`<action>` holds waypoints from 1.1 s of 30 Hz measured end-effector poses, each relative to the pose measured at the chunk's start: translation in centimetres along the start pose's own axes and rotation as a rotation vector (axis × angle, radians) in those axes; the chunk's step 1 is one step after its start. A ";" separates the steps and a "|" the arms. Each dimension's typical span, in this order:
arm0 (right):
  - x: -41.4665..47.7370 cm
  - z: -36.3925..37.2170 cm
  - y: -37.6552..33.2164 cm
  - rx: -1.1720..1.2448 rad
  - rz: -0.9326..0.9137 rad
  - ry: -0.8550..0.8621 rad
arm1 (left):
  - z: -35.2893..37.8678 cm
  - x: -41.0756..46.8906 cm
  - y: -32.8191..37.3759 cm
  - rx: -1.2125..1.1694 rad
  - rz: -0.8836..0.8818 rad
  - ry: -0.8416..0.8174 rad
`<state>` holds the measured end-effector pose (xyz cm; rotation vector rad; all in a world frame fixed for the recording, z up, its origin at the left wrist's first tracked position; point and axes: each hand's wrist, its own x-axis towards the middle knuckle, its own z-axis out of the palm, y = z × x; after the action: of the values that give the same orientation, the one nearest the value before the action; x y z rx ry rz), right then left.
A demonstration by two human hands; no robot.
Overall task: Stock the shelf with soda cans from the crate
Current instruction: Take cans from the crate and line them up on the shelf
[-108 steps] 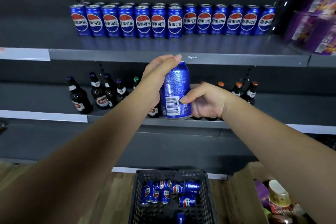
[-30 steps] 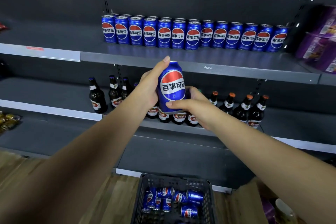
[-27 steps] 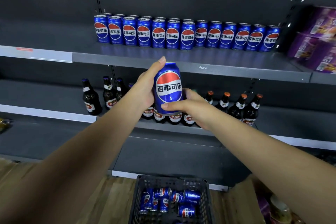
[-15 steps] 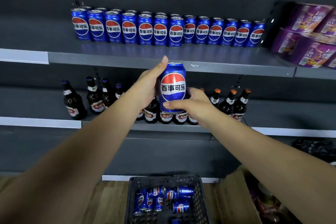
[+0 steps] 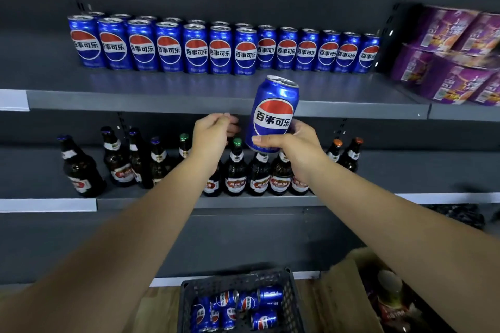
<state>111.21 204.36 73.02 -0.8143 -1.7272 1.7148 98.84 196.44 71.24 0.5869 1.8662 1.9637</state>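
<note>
My right hand (image 5: 293,143) grips the soda can (image 5: 273,113) low on its body, tilted slightly toward one o'clock, in front of the upper shelf (image 5: 167,101) edge. My left hand (image 5: 213,131), at its nine o'clock, looks loosely curled and empty, though I can't be sure. At six o'clock, the crate (image 5: 238,282) holds more cans.

Behind the right hand (image 5: 295,143) and left hand (image 5: 213,130), several bottles (image 5: 235,170) are partly concealed; below them the crate (image 5: 238,281) is cropped by the frame's bottom edge; up right, purple packages (image 5: 446,62) are blurred, print unreadable.
</note>
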 end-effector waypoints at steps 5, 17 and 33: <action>3.9 -1.6 -2.0 -0.070 -0.047 0.001 | 2.7 2.4 1.0 0.057 0.112 0.034; 16.0 -5.7 -4.9 -0.239 -0.174 0.013 | 10.4 11.0 4.1 0.221 0.247 -0.008; 26.0 -3.2 -1.6 -0.256 -0.159 -0.057 | 11.5 18.6 1.9 0.570 0.152 -0.031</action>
<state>96.57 226.10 74.02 -0.7192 -2.0215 1.4445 89.23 215.92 74.39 0.9318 2.4303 1.4731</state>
